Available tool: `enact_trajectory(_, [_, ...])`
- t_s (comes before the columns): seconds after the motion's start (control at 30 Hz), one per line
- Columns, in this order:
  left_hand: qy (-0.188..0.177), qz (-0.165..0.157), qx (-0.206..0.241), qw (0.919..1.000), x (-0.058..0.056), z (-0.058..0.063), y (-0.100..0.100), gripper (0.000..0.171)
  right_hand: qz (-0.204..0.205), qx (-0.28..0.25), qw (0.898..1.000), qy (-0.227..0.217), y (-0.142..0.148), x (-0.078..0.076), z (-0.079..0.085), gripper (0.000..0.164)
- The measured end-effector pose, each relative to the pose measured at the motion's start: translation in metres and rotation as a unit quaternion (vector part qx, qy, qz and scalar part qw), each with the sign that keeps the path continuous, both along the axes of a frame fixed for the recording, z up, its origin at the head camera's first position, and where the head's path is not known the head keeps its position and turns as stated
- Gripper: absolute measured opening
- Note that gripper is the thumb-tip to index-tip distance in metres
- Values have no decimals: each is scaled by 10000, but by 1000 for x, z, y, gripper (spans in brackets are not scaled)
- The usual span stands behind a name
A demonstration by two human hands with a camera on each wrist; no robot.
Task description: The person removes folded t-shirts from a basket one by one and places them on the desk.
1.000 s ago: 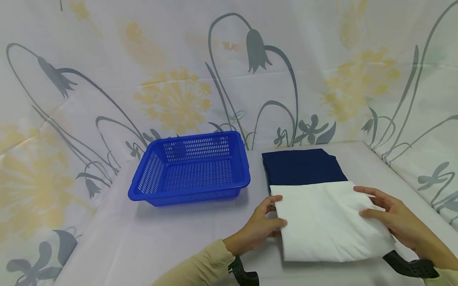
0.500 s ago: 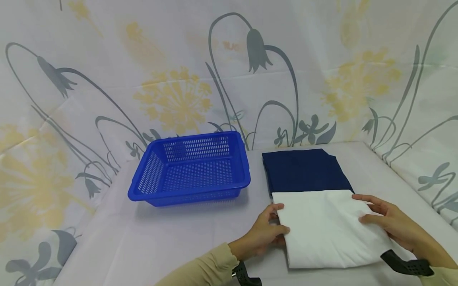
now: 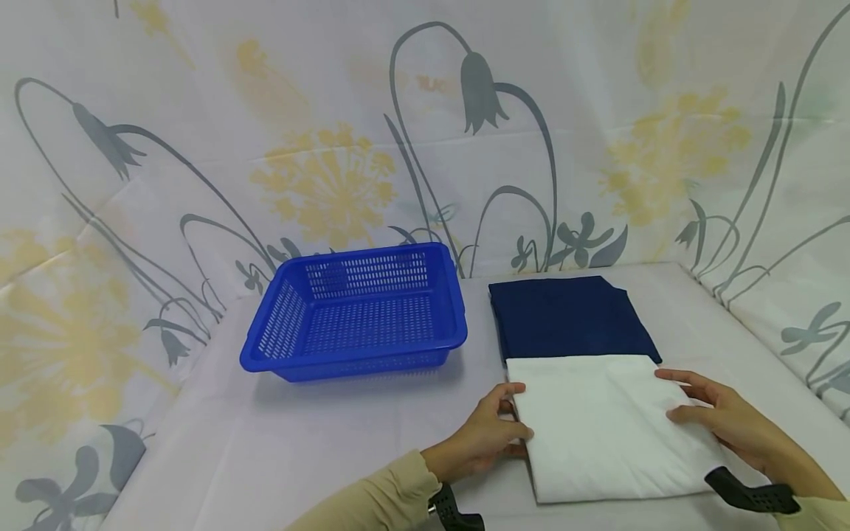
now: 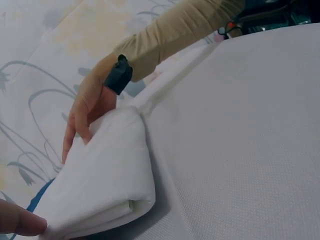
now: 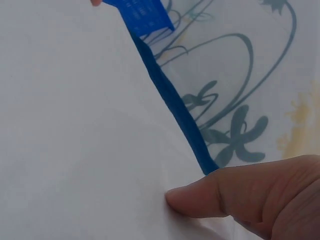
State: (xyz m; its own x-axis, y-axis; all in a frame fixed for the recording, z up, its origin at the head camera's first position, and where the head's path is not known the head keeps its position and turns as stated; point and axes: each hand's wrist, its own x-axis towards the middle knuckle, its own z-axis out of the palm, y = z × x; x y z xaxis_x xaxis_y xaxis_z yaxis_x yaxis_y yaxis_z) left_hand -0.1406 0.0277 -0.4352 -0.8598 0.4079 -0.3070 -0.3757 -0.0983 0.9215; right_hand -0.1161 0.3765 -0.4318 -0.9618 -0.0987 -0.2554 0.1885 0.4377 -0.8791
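Note:
A folded white cloth (image 3: 611, 428) lies at the near right of the table in the head view, its far edge overlapping a folded navy cloth (image 3: 571, 317). My left hand (image 3: 481, 435) grips its left side, thumb at the upper face and other fingers at the edge. On the opposite side my right hand (image 3: 737, 420) holds it, thumb on top and index finger along the far right corner. The left wrist view shows several folded layers at the white cloth's side (image 4: 110, 175). In the right wrist view the right thumb (image 5: 200, 197) presses on the white fabric.
To the left stands a blue perforated plastic basket (image 3: 358, 358), with nothing in it. A white cover lies over the table (image 3: 319, 442). Flower-patterned fabric (image 3: 319, 74) rises behind and at both sides.
Both hands have drawn the white cloth a little toward the person, and more of the navy cloth shows behind it. In the last half second it has shifted only slightly.

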Motion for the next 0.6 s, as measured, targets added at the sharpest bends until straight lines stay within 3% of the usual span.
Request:
enact_trajectory(0.17, [39, -22, -78, 10000, 0, 1, 1, 68, 2, 265, 9995, 184, -2, 0, 1, 63])
enact_trajectory(0.37, [110, -13, -161, 9998, 1, 4, -2, 65, -9, 959, 9935, 613, -4, -1, 1, 61])
enact_trajectory(0.6, [388, -9, -63, 9992, -4, 14, -20, 59, -237, 2222, 9670, 1222, -16, -5, 20, 61])
